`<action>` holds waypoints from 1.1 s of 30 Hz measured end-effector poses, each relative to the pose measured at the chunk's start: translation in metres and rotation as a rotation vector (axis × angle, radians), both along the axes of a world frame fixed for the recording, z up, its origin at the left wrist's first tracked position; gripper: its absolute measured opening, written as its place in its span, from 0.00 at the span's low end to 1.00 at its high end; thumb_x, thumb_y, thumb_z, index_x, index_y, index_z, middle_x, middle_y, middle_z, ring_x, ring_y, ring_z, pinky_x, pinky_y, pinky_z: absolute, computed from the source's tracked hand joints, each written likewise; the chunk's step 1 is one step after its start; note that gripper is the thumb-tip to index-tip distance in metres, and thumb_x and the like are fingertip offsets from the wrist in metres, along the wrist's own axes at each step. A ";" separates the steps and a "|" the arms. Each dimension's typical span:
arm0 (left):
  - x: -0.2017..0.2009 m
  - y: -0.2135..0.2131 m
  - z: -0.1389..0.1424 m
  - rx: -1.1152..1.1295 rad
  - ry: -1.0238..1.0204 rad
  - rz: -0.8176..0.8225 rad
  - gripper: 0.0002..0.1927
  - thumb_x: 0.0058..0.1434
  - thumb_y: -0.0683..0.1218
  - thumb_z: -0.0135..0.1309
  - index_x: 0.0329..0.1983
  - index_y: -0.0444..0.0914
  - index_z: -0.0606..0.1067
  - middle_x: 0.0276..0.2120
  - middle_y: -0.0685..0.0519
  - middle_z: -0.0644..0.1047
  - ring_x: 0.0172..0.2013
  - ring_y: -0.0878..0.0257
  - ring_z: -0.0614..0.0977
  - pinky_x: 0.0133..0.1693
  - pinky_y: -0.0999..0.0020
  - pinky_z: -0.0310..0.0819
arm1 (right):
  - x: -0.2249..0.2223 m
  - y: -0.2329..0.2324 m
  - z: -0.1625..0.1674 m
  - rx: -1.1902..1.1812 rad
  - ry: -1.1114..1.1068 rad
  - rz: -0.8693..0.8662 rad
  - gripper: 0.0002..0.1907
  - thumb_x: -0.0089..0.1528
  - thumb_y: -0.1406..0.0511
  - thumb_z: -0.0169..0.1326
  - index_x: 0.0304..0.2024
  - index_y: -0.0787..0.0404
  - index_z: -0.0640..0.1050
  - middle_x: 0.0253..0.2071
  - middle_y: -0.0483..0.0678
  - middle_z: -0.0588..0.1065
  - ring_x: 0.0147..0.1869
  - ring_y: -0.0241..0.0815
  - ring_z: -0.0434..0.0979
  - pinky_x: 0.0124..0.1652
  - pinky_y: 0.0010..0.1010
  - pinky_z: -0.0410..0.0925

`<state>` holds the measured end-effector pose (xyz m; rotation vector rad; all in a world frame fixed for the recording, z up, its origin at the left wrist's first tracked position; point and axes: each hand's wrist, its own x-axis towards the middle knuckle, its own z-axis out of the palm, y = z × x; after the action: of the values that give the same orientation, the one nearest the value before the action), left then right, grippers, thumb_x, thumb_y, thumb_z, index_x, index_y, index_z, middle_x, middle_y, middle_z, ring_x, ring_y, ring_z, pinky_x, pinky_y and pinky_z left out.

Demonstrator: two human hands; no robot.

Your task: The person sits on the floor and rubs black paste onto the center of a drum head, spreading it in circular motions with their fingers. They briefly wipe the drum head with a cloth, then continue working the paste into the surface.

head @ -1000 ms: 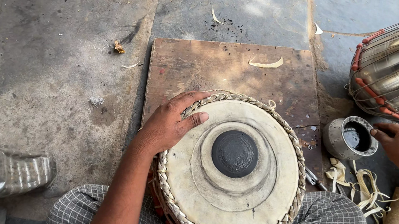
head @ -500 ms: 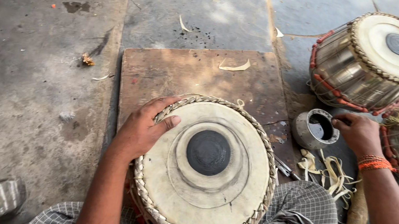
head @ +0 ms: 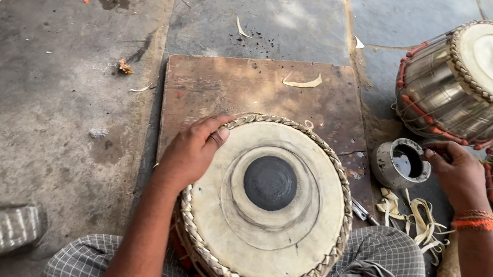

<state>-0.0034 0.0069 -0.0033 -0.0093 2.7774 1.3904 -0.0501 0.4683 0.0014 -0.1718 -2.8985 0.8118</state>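
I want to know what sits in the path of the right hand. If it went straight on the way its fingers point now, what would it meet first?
The right hand points left toward the small metal tin, its fingers at the tin's rim, so the tin comes first. Whether they already touch it is unclear.
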 end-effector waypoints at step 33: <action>-0.012 0.004 -0.014 0.085 -0.040 -0.111 0.24 0.67 0.59 0.49 0.62 0.46 0.74 0.60 0.48 0.76 0.61 0.53 0.78 0.59 0.55 0.72 | 0.041 -0.187 0.031 0.060 0.250 0.780 0.10 0.56 0.66 0.64 0.42 0.54 0.85 0.41 0.47 0.77 0.42 0.45 0.81 0.40 0.36 0.75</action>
<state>-0.0155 0.0109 -0.0178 0.1161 2.6405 1.4626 -0.0095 0.2809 0.0321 1.0385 -2.7055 0.7488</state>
